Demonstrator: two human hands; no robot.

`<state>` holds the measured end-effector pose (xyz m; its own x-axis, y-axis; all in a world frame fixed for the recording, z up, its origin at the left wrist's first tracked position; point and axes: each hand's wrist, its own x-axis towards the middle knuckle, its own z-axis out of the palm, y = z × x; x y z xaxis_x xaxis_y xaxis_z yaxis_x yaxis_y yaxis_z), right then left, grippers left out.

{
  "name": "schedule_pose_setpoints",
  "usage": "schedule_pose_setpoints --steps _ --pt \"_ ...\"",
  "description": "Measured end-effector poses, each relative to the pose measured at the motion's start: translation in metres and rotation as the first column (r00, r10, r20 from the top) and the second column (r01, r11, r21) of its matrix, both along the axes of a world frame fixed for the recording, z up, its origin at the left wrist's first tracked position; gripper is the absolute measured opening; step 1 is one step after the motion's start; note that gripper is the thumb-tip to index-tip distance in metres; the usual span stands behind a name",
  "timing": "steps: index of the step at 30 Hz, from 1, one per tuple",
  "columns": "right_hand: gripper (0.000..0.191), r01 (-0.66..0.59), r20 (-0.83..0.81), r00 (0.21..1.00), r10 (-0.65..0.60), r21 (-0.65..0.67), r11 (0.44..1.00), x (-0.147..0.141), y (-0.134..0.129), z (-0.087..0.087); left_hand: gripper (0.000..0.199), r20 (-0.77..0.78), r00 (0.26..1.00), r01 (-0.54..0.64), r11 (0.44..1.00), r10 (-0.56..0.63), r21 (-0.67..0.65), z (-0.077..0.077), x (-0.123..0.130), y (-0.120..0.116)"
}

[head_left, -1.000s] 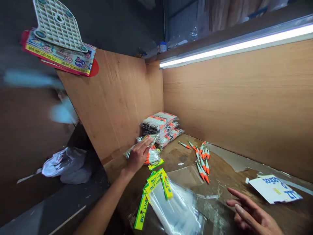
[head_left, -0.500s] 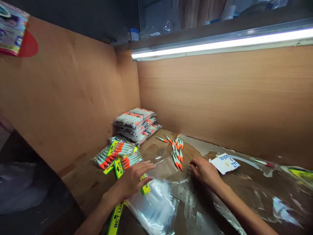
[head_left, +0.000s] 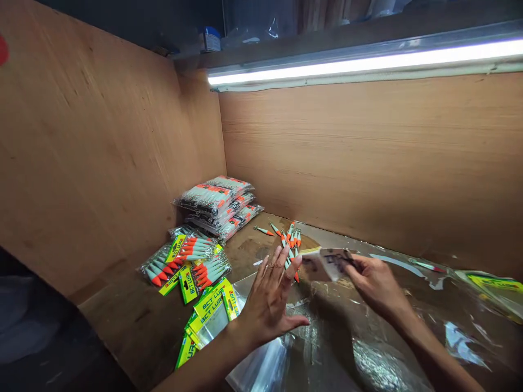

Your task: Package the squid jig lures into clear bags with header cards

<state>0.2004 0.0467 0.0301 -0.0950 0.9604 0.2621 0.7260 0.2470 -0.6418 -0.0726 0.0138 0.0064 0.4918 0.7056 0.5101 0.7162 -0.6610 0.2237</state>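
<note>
One small card (head_left: 330, 264) is pinched in the right hand (head_left: 378, 284), thumb against fingers, held out toward the left. The left hand (head_left: 269, 296) is spread and grasps nothing; its fingertips reach in front of the loose lures (head_left: 288, 238), and I cannot tell whether they touch them. Clear bags (head_left: 261, 362) lie on the desk (head_left: 122, 313) beneath and nearer than the left hand, with yellow headers (head_left: 210, 305) just to that hand's left. Filled lure packs (head_left: 192, 250) sit beyond these, and farther off rises a pile of larger packs (head_left: 210, 198).

If the right hand swept the card any lower, its edge could, I judge, catch the loose lures and scatter them, or snag an eyelet. The left wrist or forearm, dragging sideways, might push the slick bags out of line, since plastic slides easily on plastic.

"BCT LURE" reads in dark letters on the yellow headers and on the packs left of the hand. The card bears dark handwriting, too blurred to read. Print on the larger packs is too small to tell, and so is that on the yellow-green item (head_left: 496, 284) right of the right hand.
</note>
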Motion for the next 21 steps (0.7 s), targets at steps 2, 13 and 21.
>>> schedule_pose_setpoints --steps 2,13,21 --pt "0.045 -0.271 -0.416 0.888 0.198 -0.123 0.955 -0.034 -0.005 0.000 0.121 -0.014 0.999 -0.034 0.999 0.034 0.026 -0.005 0.002 0.002" --pt "0.027 -0.017 0.416 0.907 -0.061 0.181 0.983 -0.116 0.032 -0.066 0.102 0.267 0.855 -0.464 0.886 0.445 0.009 -0.015 -0.080 0.063" --pt "0.019 0.066 0.357 0.930 -0.092 0.086 0.994 -0.104 0.053 -0.067 0.098 0.229 0.870 -0.441 0.897 0.437 -0.036 -0.023 -0.079 0.061"
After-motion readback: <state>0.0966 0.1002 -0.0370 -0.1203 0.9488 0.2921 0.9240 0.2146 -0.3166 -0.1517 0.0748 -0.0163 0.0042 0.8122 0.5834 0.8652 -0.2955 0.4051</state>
